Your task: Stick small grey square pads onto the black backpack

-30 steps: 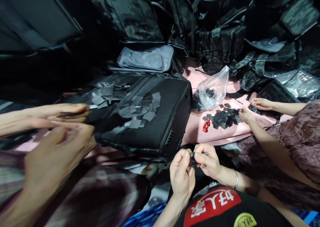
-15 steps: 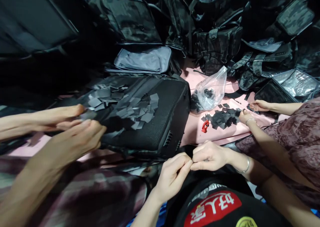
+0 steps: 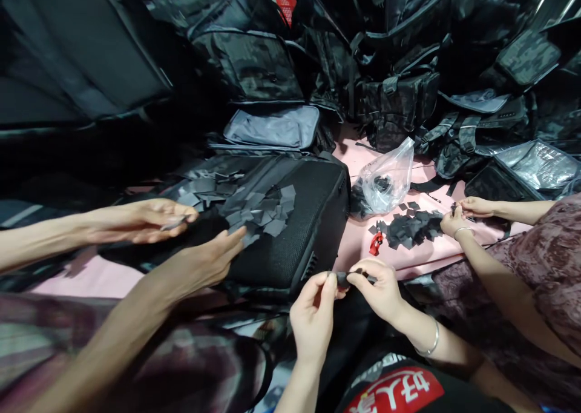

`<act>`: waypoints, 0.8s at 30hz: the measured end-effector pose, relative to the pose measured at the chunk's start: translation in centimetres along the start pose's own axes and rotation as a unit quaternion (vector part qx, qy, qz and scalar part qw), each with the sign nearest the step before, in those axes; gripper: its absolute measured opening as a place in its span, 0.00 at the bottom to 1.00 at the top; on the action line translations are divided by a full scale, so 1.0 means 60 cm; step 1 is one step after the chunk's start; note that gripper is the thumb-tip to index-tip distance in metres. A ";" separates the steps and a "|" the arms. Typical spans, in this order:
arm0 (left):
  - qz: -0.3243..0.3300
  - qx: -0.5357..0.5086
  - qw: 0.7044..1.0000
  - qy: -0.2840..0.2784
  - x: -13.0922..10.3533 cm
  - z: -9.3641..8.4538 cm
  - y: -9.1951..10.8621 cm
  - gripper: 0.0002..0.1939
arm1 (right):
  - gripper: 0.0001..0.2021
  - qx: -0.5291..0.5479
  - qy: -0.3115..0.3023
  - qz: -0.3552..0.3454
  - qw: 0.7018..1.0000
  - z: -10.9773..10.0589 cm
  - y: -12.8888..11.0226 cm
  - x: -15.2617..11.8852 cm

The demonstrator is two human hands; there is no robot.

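Low in the middle of the head view, my left hand [image 3: 314, 316] pinches one end of a small black fabric piece [image 3: 338, 278] between thumb and forefinger. My right hand [image 3: 379, 292], with a silver bangle on its wrist, pinches the other side of the piece, and something dark shows between its fingers. Both hands are raised just in front of my body, close together. Beyond them lies a pile of small dark square pieces [image 3: 406, 226] on a pink sheet [image 3: 349, 249], with a red-handled small tool [image 3: 376, 243] beside it.
Left, a black backpack [image 3: 318, 219] lies flat with loose grey squares [image 3: 263, 213] on it; a co-worker's hands [image 3: 200, 267] reach there. Another co-worker's hands [image 3: 458, 216] work at right. A clear plastic bag [image 3: 385, 183] stands mid-table; camouflage backpacks [image 3: 254, 68] are heaped behind.
My hands have turned up from a closed, knuckles-up pose, and the black piece now shows between them. The left co-worker's hands have separated, one reaching towards the grey squares. The view has shifted slightly.
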State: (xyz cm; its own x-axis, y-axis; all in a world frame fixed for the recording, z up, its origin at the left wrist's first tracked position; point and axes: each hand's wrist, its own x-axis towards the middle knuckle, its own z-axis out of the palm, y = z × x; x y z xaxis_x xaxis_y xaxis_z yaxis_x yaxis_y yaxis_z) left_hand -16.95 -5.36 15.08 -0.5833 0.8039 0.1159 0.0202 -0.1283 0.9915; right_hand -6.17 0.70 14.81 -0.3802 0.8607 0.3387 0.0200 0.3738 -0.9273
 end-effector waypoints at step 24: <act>0.377 0.319 0.870 -0.011 0.003 -0.007 -0.020 0.09 | 0.11 -0.034 -0.114 0.179 0.977 -0.027 -0.009 0.009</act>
State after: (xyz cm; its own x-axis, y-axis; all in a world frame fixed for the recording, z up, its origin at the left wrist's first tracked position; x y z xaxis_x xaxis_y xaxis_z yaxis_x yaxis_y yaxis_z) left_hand -17.39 -5.31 13.88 -0.1934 0.6435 0.7406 0.8398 -0.2817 0.4640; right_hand -4.90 1.53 15.76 -0.5342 0.8434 -0.0577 0.2475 0.0908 -0.9646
